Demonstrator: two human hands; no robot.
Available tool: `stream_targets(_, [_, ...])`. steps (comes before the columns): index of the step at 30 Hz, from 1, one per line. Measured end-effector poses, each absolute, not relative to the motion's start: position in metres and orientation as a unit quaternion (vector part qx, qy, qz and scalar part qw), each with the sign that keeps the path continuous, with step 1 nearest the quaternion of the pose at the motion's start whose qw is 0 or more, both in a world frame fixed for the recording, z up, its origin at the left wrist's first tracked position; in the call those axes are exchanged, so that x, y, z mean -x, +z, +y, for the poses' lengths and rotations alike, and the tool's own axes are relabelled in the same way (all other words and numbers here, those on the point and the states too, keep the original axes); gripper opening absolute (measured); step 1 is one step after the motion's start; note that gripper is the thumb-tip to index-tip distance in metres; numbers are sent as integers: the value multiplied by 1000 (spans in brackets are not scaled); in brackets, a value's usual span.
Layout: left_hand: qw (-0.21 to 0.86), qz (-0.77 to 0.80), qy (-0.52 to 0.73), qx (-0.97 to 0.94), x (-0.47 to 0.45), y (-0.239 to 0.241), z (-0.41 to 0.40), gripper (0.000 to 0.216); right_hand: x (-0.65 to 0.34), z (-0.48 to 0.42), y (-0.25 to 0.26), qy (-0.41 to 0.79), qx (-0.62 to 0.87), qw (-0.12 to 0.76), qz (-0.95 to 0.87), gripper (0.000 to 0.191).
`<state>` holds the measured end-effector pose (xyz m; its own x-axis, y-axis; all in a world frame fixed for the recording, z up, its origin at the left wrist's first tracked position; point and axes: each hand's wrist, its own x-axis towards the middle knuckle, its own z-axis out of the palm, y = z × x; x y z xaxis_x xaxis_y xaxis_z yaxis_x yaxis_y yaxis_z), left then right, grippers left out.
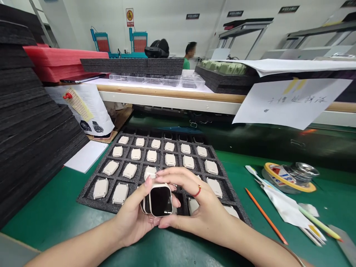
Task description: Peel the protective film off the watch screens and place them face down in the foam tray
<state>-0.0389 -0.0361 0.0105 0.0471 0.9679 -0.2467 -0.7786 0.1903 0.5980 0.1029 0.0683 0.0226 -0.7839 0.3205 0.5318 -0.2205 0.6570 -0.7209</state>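
From afar I saw foam tray [85, 197] on green counter [55, 218], pale watch cases [101, 188] in its compartments. Above tray's near edge, dark-screened watch [161, 200]: left hand [135, 218] closed around it, right hand [205, 204] curled, gripping its top and bottom. Orange pencil [265, 215] lay right of tray, white paper [86, 156] left.

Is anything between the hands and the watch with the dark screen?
Nothing visible blocks the left hand or right hand from the watch. What looks like a second watch sits behind it, toward the left hand.
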Motion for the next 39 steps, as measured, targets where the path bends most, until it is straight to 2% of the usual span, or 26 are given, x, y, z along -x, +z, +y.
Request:
stream_targets(5, [709,296,620,-161,39,12,-37,47,-105,68,24,405,20,344,-847,81])
stream_targets(6, [710,290,621,-162,39,12,-37,46,-107,68,25,415,26,361,-835,79])
stream_targets(9, [712,277,624,-164,39,12,-37,45,-111,69,28,416,52,448,-790,46])
stream_targets(11, [714,266,627,-165,38,12,-37,42,-115,69,33,353,38,477,-804,36])
stream_targets(14, [715,249,637,-147,37,10,-36,38,-122,68,42,269,-29,420,-866,36])
stream_targets(19, [715,270,630,-137,39,10,-38,45,-126,65,44,235,-77,335,-909,47])
stream_targets(26, [704,299,630,-135,37,11,-37,51,-114,62,35,166,-72,389,-903,39])
stream_targets(28, [687,321,634,-154,35,10,-37,51,-112,60,33,143,-42,385,-911,46])
stream_targets(31, [664,349,634,-188,33,6,-38,51,-108,56,27,185,24,360,-914,61])
stream_targets(35, [660,360,635,-178,33,2,-39,51,-105,57,23,306,63,342,-886,51])
stream_targets(39, [658,368,644,-132,35,8,-37,50,-106,66,29,336,50,357,-870,61])
